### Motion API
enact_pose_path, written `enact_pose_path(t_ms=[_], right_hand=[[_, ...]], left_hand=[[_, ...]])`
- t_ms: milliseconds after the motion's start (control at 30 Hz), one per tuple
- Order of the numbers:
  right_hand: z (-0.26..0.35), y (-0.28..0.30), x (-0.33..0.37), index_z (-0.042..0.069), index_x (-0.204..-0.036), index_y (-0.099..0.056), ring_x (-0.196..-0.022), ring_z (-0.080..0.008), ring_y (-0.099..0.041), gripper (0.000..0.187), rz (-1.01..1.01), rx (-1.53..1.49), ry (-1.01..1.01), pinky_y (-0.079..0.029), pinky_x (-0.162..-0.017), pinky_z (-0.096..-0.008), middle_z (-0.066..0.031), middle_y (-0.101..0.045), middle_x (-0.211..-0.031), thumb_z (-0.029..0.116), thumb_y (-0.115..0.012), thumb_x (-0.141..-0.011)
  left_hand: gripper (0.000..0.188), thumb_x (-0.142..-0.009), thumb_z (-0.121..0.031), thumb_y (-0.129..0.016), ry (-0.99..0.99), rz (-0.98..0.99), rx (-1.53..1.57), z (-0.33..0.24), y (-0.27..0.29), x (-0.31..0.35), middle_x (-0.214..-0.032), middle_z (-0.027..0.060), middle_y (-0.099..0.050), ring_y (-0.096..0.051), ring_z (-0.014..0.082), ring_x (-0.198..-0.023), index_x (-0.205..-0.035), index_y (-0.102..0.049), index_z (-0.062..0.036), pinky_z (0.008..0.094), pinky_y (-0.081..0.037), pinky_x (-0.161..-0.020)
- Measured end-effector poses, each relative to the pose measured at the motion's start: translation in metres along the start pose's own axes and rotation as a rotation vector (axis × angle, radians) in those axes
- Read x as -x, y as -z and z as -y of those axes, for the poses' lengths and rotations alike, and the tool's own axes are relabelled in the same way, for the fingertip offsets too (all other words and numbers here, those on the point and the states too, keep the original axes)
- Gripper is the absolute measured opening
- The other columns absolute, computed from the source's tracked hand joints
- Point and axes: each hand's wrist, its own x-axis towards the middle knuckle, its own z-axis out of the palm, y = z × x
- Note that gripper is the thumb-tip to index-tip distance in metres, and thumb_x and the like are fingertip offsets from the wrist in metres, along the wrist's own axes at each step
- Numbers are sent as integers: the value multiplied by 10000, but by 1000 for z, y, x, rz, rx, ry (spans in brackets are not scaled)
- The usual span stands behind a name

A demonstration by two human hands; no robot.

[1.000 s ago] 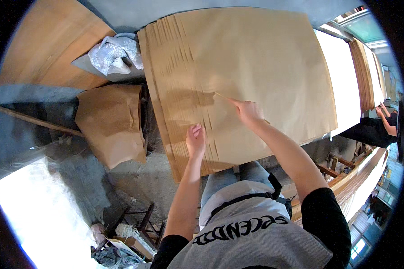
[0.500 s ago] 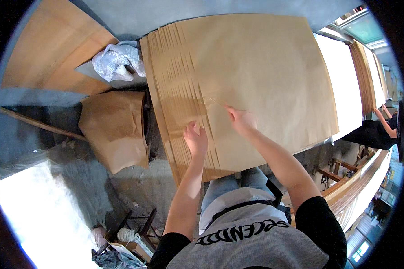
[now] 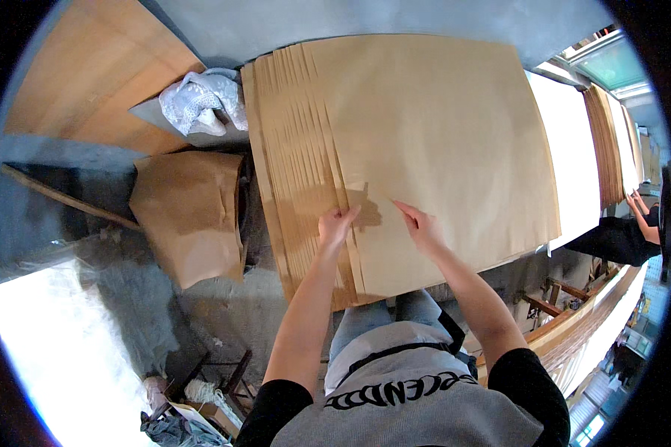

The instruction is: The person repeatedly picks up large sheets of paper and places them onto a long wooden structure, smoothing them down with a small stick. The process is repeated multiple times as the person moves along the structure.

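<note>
A broad stack of brown paper sheets (image 3: 440,134) lies in front of me, its left edges fanned out in narrow overlapping strips. My left hand (image 3: 334,225) is closed over the fanned part, thumb and fingers pressed together at the left edge of the top sheet. Whether paper is pinched between them is hidden. Further right, over the top sheet, my right hand (image 3: 426,229) is closed on a thin light stick (image 3: 396,201). Only a short tip of it shows past the fingers. A hand's shadow falls on the paper between my hands.
White sheets (image 3: 566,149) lie right of the stack, with another layered stack (image 3: 602,141) beyond. A co-worker's arm (image 3: 643,220) reaches in at the far right. At left are folded brown paper (image 3: 186,216), a white lacy cloth (image 3: 201,100) and a wooden bar (image 3: 67,197).
My left hand has moved right, from the fanned strips to the top sheet's edge, and its fingers have closed together. My right hand has shifted right and slightly down; less of the stick shows.
</note>
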Motion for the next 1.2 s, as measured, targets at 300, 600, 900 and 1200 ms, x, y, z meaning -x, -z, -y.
enact_pose_path(t_ms=[300,600,900,1200], right_hand=[[-20,-5,16,238,-1128,-542,-641,-189,-581,288,-82,-13,-4,-458,-592,-284,-83,-619,-862,178,-484,-852],[10,-11,-10,261,-1130,-534,-610,-230,-566,304,-19,53,-103,-433,-542,-335,-130,-582,-731,173,-477,-844],[32,-26,-41,367,-1185,-449,-705,-282,-604,442,154,478,38,-488,-579,-395,-119,-605,-805,137,-442,-808],[10,-20,-18,257,-1128,-525,-622,-263,-568,386,6,376,103,-456,-541,-380,-112,-579,-731,79,-462,-791]], left_hand=[[332,-598,-314,-749,139,-37,-213,-19,-6,3,-582,60,-584,-544,137,-543,-641,-620,-10,306,-426,-517],[391,-619,-372,-720,74,9,-244,9,-10,-11,-594,71,-587,-561,154,-578,-630,-602,0,319,-437,-555],[259,-773,-162,-615,-141,-97,-2,10,21,27,-766,34,-576,-559,108,-703,-977,-553,-15,258,-470,-637],[229,-793,-89,-565,-108,5,436,8,30,19,-933,50,-533,-536,127,-846,-1006,-508,-29,271,-477,-756]])
